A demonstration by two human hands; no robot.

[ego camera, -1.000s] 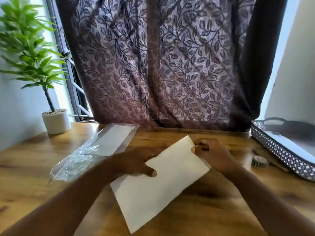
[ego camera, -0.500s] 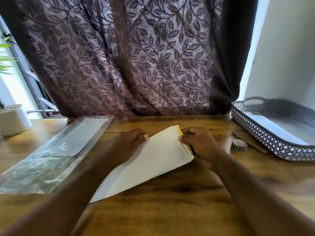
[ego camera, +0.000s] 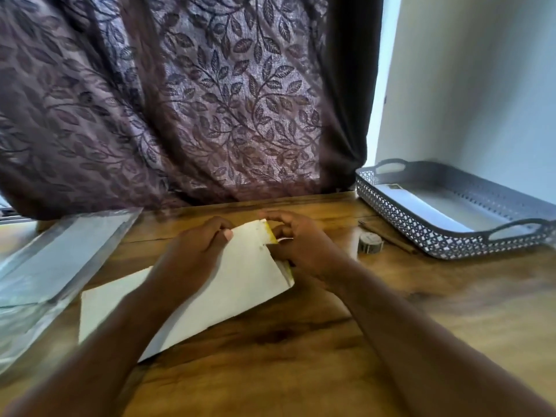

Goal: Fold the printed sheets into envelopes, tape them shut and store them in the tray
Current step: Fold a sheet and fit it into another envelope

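Note:
A long white envelope (ego camera: 240,284) lies slanted on the wooden table (ego camera: 301,371), its open end with a yellow edge pointing toward the curtain. My left hand (ego camera: 192,260) rests on its upper left side, fingers curled over the edge and thumb on the paper. My right hand (ego camera: 301,248) grips the yellow open end, fingers curved around the flap. A small roll of tape (ego camera: 370,242) sits to the right of my right hand. The grey lattice tray (ego camera: 421,233) stands at the far right with a white envelope (ego camera: 421,206) inside.
A clear plastic sleeve (ego camera: 60,260) with white sheets lies on the left of the table. A thin dark stick (ego camera: 388,236) lies between the tape roll and the tray. A leaf-patterned curtain (ego camera: 195,100) hangs behind the table.
The view has swung right and down, and the potted plant has left the frame. The envelope now lies flatter and more horizontal. My right hand has shifted its hold at the yellow end.

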